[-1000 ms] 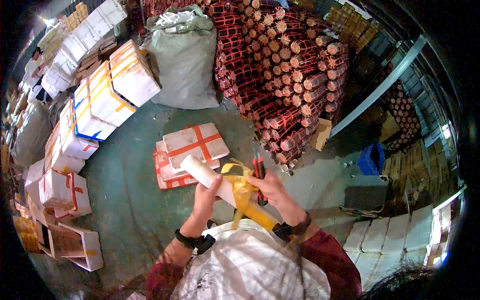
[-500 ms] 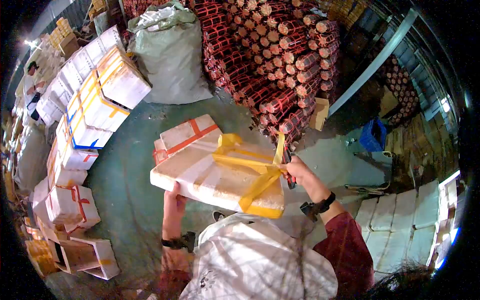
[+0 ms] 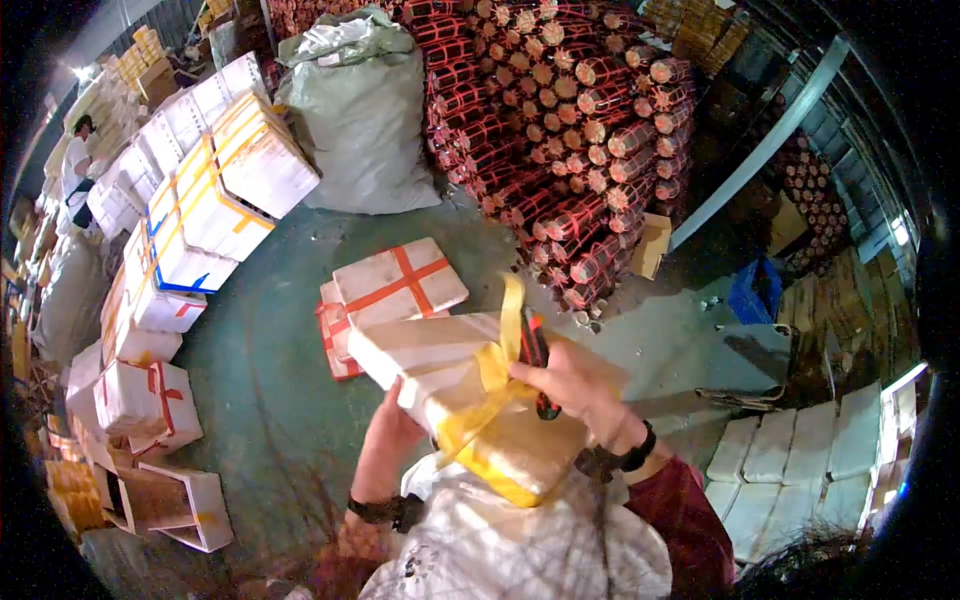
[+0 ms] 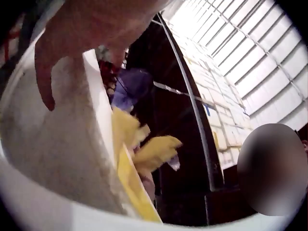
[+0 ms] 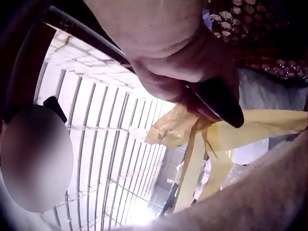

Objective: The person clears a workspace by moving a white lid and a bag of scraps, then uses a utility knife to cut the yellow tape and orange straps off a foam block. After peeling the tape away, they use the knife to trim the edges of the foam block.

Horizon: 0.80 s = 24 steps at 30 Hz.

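In the head view a white foam box lid point(image 3: 400, 345) is held tilted in front of the apron. My left hand point(image 3: 395, 425) grips its left edge; the left wrist view shows the thumb lying over the lid's face point(image 4: 57, 130). Over the lid, my right hand point(image 3: 580, 385) holds a red-and-black utility knife point(image 3: 533, 350) and pinches yellow tape point(image 3: 490, 375). A loose tape end stands up beside the knife. In the right wrist view the knife's dark end point(image 5: 221, 103) juts from the hand above crumpled tape strips point(image 5: 260, 125).
Two lids with red tape point(image 3: 390, 280) lie on the green floor ahead. Foam boxes point(image 3: 190, 225) line the left side. A large pale sack point(image 3: 360, 130) and stacked red-netted bundles point(image 3: 560, 130) stand at the back. A blue crate point(image 3: 755, 290) is at right.
The lid went from nearly edge-on to broad face up, then turned and tilted. My right hand moved out right with the tape, then back over the lid, the loose tape end rising.
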Each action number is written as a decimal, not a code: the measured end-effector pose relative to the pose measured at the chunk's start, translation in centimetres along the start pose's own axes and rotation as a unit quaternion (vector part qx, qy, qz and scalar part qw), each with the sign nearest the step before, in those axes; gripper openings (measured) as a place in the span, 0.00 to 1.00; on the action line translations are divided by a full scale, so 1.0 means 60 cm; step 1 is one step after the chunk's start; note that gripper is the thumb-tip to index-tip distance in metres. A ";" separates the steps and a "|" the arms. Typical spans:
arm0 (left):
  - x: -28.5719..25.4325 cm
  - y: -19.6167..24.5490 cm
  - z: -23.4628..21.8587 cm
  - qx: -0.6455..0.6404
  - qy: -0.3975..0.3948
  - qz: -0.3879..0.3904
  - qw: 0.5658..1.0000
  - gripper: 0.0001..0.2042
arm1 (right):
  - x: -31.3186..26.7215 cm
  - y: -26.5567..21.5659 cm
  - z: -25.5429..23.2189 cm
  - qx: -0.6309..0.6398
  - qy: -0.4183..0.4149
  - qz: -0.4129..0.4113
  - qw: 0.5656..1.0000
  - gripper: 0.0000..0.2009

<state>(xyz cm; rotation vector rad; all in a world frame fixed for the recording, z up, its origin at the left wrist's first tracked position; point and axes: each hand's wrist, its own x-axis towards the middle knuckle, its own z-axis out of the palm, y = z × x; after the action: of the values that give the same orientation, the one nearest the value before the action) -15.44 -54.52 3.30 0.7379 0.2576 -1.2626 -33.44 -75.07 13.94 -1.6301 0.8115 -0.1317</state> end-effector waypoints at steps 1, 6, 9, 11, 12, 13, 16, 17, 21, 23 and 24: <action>0.000 -0.005 -0.015 0.009 -0.024 -0.053 0.998 0.27 | -0.009 -0.023 0.008 -0.026 -0.030 0.009 0.999 0.16; -0.007 -0.009 0.086 0.111 -0.082 -0.070 0.988 0.24 | -0.005 0.024 0.013 0.047 -0.027 -0.016 0.998 0.11; 0.021 -0.009 0.089 0.156 -0.087 -0.054 0.982 0.25 | -0.004 0.032 -0.003 0.115 -0.034 0.018 0.993 0.10; 0.034 -0.017 0.101 0.154 -0.084 -0.035 0.984 0.24 | -0.008 0.030 -0.005 0.148 -0.035 0.017 0.988 0.11; 0.031 -0.023 0.120 0.177 -0.072 -0.007 0.982 0.23 | -0.012 0.030 -0.003 0.164 -0.036 0.017 0.986 0.11; 0.025 -0.030 0.142 0.198 -0.058 0.021 0.978 0.22 | -0.016 0.024 -0.002 0.153 -0.033 0.017 0.987 0.11; 0.022 -0.046 0.169 0.205 -0.045 0.048 0.977 0.21 | -0.024 0.006 -0.009 0.130 -0.006 0.010 0.991 0.11; 0.023 -0.047 0.172 0.197 -0.043 0.048 0.978 0.21 | -0.025 0.005 -0.012 0.129 0.017 0.007 0.992 0.12; 0.024 -0.023 0.137 0.211 -0.005 0.057 0.976 0.26 | -0.011 0.030 -0.044 0.198 0.132 0.050 0.970 0.08; 0.032 0.004 0.105 0.158 0.014 0.065 0.985 0.26 | 0.010 0.086 -0.088 0.207 0.181 0.055 0.960 0.05; 0.031 0.022 0.101 0.156 0.021 0.056 0.986 0.26 | 0.014 0.085 -0.096 0.304 0.140 0.099 0.937 0.04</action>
<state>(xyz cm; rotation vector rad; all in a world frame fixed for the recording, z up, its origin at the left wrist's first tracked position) -14.90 -59.62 7.24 1.0353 0.0507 -1.1942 -37.92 -80.29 10.44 -0.9494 1.0237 -0.4354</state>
